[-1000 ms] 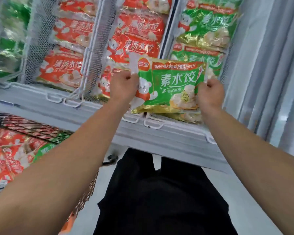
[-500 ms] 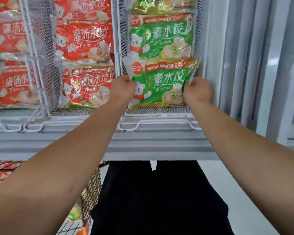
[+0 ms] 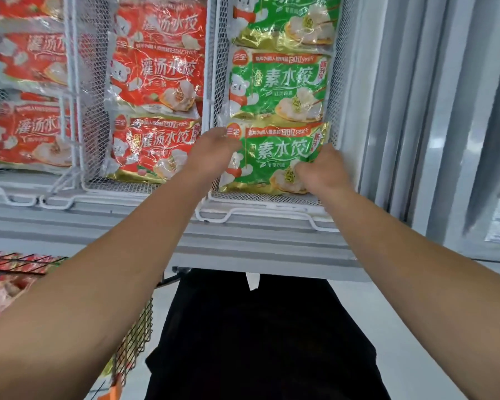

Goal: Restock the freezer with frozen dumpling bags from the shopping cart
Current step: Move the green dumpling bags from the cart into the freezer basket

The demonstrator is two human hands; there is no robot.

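A green dumpling bag [image 3: 274, 157] lies at the front of the right-hand white mesh basket [image 3: 260, 199] in the freezer. My left hand [image 3: 214, 153] holds its left edge and my right hand [image 3: 319, 167] grips its right lower corner. Behind it in the same basket lie two more green bags [image 3: 277, 88]. The shopping cart [image 3: 133, 336] stands at lower left with red bags [image 3: 0, 287] inside, mostly hidden by my left arm.
Red dumpling bags [image 3: 156, 148] fill the middle and left baskets. The freezer's grey front rim [image 3: 243, 243] runs across in front of my body. To the right stands a grey ribbed freezer wall and glass door [image 3: 459, 140]. Pale floor [image 3: 416, 342] lies at lower right.
The green bag has gone from above the freezer rim down into the front of the right basket. Both hands moved forward with it and still hold its sides.
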